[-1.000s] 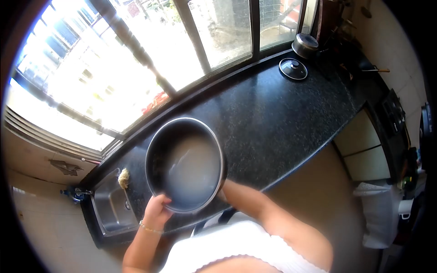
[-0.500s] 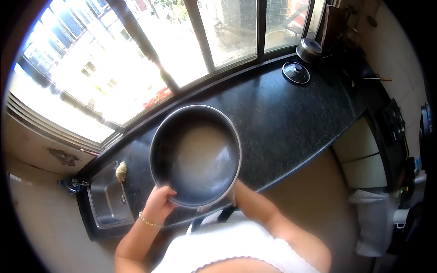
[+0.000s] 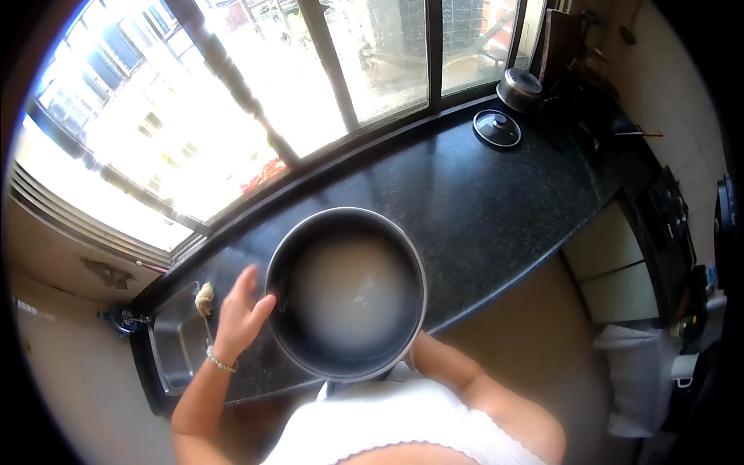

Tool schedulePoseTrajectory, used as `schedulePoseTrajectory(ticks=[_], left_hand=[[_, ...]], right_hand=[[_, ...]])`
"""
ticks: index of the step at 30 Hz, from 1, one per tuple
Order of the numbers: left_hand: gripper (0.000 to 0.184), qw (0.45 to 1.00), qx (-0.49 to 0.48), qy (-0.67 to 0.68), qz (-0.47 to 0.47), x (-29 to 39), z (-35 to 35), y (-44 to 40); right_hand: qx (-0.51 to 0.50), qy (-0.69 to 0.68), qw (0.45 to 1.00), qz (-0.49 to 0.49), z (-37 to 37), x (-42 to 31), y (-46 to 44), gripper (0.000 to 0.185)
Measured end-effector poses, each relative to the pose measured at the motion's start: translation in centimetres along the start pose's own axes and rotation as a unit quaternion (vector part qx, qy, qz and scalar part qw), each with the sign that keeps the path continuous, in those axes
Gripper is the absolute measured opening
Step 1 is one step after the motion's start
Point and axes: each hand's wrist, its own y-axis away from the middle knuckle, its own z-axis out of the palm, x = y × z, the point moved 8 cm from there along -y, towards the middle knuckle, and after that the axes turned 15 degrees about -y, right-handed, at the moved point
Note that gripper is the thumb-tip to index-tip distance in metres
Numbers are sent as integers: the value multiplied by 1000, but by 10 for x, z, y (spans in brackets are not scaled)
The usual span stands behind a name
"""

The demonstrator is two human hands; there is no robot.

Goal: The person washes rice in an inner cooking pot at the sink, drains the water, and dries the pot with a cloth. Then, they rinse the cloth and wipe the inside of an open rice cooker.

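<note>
In the head view, a wide dark pot (image 3: pixel 291 345) with cloudy, pale contents is in front of the person's white top (image 3: pixel 387 422), over the near edge of the black worktop (image 3: pixel 480 225). The left hand (image 3: pixel 242 316) is beside its rim, fingers apart and thumb out; whether the thumb touches the rim I cannot tell. The right forearm (image 3: pixel 457 372) reaches to the pot's other side, the right hand's fingers hidden, so their grip cannot be told. A glass lid (image 3: pixel 496 129) lies by a small metal pot (image 3: pixel 519 91) near the window, and a sink (image 3: pixel 177 353) is to the left
</note>
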Motion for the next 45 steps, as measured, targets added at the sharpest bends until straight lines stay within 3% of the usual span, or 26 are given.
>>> schedulePoseTrajectory(ticks=[2, 3, 6, 7, 9, 12, 15, 17, 21, 23, 24, 25, 26, 28, 29, 32, 34, 39, 45], left_hand=[[65, 960, 83, -187, 189, 75, -36, -31], [64, 933, 79, -202, 287, 108, -33, -44], [66, 845, -27, -214, 490, 200, 5, -71], [71, 824, -58, -205, 524, 217, 26, -78], [63, 789, -146, -275, 529, 244, 62, -91], [47, 713, -274, -427, 483, 250, 93, -111], [37, 731, -252, -375, 512, 239, 90, -123], [35, 763, -282, -380, 440, 215, 80, -142], [28, 872, -304, -231, 305, 157, 50, -155], [24, 891, -366, -213, 162, 124, 36, -139], [26, 895, -387, -171, 144, 90, 43, -135], [25, 891, -384, -98, 220, 56, 54, -127], [24, 906, -419, -49, -21, 41, 47, -105], [20, 888, -390, 177, -168, -20, 68, -69], [24, 841, -375, 313, -233, -7, 67, -44], [34, 698, -357, 478, -396, -18, 90, 21], [36, 660, -316, 567, -377, -14, 111, 48], [34, 648, -179, 627, -394, -12, 126, 69], [30, 648, -170, 623, -404, -16, 119, 56]], right_hand=[[5, -4, 1000, -3, 2, -1, 13, 48], [9, 3, 1000, -5, 0, -3, 18, 48], [15, 7, 1000, -10, -1, -5, 29, 48], [17, 8, 1000, -13, -2, -6, 31, 48], [23, 10, 999, -22, -4, -10, 34, 48], [33, 17, 999, -40, -7, -16, 37, 49], [46, 19, 997, -62, -9, -23, 44, 49], [51, 22, 995, -80, -8, -28, 48, 49], [59, 24, 992, -107, -5, -35, 54, 49], [61, 22, 991, -117, -7, -38, 45, 50], [63, 25, 991, -117, -9, -39, 42, 50], [64, 25, 991, -118, -13, -40, 36, 50], [65, 22, 990, -119, -16, -41, 28, 50], [63, 19, 991, -116, -25, -42, 7, 50], [61, 15, 992, -112, -30, -42, -4, 50], [51, 9, 994, -100, -38, -40, -37, 50], [44, 1, 995, -89, -42, -38, -57, 51], [20, -18, 997, -71, -53, -34, -91, 51], [24, -32, 995, -94, -58, -53, -52, 52]])
